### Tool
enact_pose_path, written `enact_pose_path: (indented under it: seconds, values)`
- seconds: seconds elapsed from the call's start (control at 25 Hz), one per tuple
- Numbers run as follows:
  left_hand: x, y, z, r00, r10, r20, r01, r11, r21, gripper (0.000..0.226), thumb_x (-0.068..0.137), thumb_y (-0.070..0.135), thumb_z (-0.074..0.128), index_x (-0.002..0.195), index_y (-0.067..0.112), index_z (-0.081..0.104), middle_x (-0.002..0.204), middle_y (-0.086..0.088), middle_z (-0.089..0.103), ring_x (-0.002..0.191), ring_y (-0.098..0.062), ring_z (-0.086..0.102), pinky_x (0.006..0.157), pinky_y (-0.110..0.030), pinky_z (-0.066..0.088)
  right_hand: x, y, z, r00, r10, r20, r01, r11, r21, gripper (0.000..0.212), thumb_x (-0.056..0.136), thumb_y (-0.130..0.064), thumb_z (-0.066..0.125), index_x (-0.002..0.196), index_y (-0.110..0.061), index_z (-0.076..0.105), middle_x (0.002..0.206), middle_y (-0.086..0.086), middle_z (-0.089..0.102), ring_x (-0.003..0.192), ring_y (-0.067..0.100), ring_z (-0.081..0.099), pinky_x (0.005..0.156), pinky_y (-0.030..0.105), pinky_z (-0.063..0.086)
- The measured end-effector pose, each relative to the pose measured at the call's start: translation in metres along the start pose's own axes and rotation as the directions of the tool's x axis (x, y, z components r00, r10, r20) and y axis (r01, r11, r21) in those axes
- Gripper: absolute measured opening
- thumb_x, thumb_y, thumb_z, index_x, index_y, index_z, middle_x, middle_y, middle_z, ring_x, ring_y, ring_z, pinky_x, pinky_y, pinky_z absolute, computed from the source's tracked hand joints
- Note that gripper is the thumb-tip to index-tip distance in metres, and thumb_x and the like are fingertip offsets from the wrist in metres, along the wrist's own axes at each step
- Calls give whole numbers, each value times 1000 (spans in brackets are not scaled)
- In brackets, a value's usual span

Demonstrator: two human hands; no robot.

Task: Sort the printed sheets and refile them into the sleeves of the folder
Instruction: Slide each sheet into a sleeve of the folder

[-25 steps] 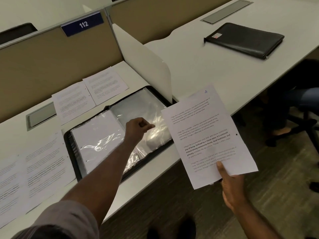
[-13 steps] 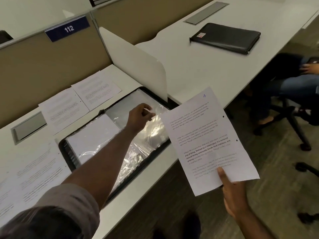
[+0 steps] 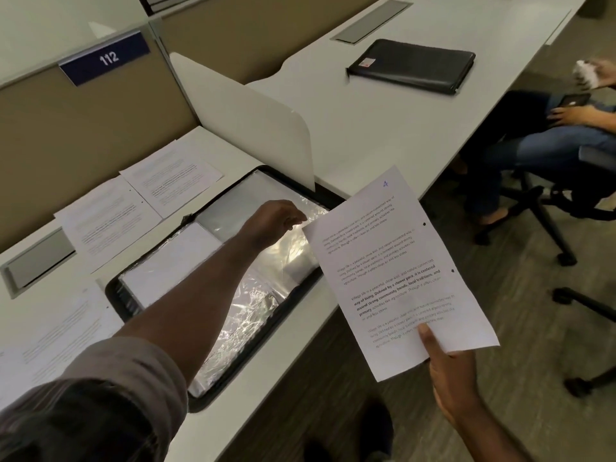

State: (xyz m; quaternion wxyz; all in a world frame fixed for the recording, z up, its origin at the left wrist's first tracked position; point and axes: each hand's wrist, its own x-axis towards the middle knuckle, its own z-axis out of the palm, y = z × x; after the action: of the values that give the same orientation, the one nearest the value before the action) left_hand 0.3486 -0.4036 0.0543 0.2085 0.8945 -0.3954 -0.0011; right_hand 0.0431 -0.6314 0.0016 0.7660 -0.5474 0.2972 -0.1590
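- Folder point(image 3: 115, 291): black, zip-edged, lying open flat on the desk, clear glossy sleeves point(image 3: 266, 261) exposed, upper sleeve raised
- Printed sheet point(image 3: 396, 271): white, hole-punched, marked "4", held tilted beside the folder
- Further printed sheets point(image 3: 110, 225): flat on the desk around the folder

Your open folder point(image 3: 218, 296) lies on the desk point(image 3: 350, 135) before the partition point(image 3: 83, 135), loose sheets point(image 3: 133, 201) behind and left of it, another folder point(image 3: 413, 65) far right.
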Motion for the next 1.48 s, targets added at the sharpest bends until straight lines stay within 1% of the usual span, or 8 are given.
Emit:
enact_pose_path:
  seconds: [0.12,0.24,0.4,0.56,0.72,0.96,1.08,1.48]
  values:
    - [4,4,-2,998,-34,-57,35,999,18,18,84,10,73,102,5,74,95,-12,73,81,-23,69,75,-33,57,-13,2,6,1000,-10,-21,10,1000,-28,49,86,1,63,113,-40,55,111,-10,68,106,13,65,83,30,57]
    - [8,10,-5,993,-61,-105,65,997,32,18,81,14,76,95,3,75,88,-13,72,72,-19,64,68,-27,51,-26,7,15,997,-44,-57,40,997,-74,44,86,-1,64,109,-38,56,110,-13,66,102,11,65,84,28,56]
    - [8,9,-2,989,-60,-136,60,998,1,17,77,16,80,88,3,76,79,-12,66,61,-11,51,62,-28,49,-40,13,26,989,-86,-121,70,989,-126,38,87,-4,64,111,-31,54,105,-17,62,95,4,63,71,11,54]
    - [8,8,1,983,-99,-156,93,995,-45,19,76,17,81,88,3,77,80,-12,65,58,-13,53,59,-28,51,-52,14,36,980,-100,-171,75,987,-143,32,87,-4,64,112,-22,53,98,-19,59,88,-2,59,65,6,51]
    - [11,9,6,976,-135,-172,119,988,-98,18,77,16,81,90,4,77,81,-11,62,59,-18,59,59,-33,55,-58,18,43,987,-100,-126,79,983,-166,30,86,-5,65,107,-26,56,96,-18,62,83,-9,65,68,8,53]
    - [14,12,10,972,-119,-201,109,992,-61,19,85,15,74,101,6,77,87,-9,68,71,-20,64,66,-26,53,-70,33,56,998,-35,-50,21,969,-247,26,83,-11,70,90,-34,60,87,-14,67,79,2,69,60,14,54]
    - [13,14,13,967,-150,-204,137,988,-76,23,86,18,72,108,10,75,95,-7,72,76,-16,66,70,-23,51,-71,38,58,999,-12,-32,3,964,-266,26,84,-11,70,84,-34,58,85,-16,66,72,-2,67,56,13,52]
    - [2,32,29,912,-385,-140,303,865,-401,52,90,12,66,139,17,47,93,-1,71,82,-12,68,79,-33,59,-51,45,60,999,42,25,-32,953,-302,34,84,-8,70,94,-38,56,96,-16,65,88,2,64,64,15,55]
